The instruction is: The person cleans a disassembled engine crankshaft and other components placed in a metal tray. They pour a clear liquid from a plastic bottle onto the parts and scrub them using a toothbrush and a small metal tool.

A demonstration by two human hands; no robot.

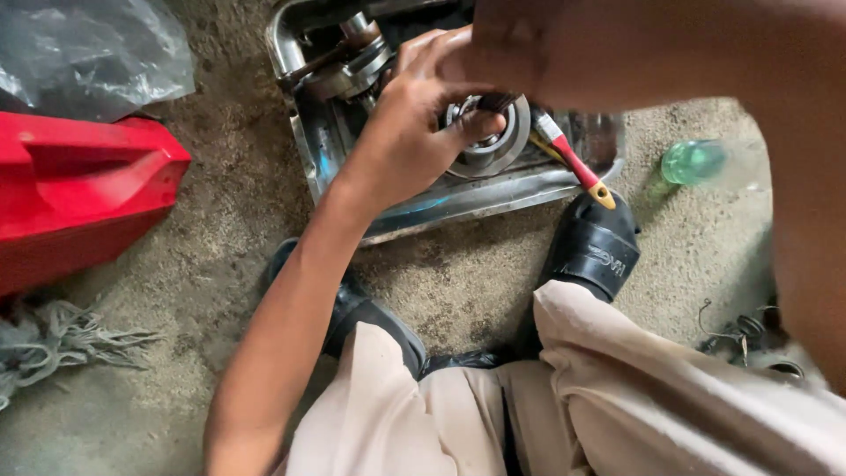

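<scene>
I see the left hand (414,123) reaching forward into a shallow metal tray (493,198) that sits on the sandy floor (220,229). Its fingers (480,123) are curled around a round metal bearing part (493,141), thumb across the top, holding it over the tray. The right hand (507,48) is at the top edge of the view, above the same part; the forearm blocks most of it, so I cannot tell how far its fingers are closed. A brush with a red-and-yellow handle (573,163) angles down and to the right from under that hand, its bristle end against the bearing part. Whether the right hand grips it is hidden.

A second greasy metal assembly (352,62) lies in the far-left corner of the tray.

Surroundings, by position:
- Left: a red moulded plastic panel (79,194), with a crumpled clear plastic bag (88,53) behind it.
- Lower left: a grey frayed rag (53,339).
- Right: a green translucent bottle (696,161) lying on the floor; no label is readable.
- Lower right: small wire clips and rings (745,335).

Two black sandals (595,247) stand at the tray's near edge.
</scene>
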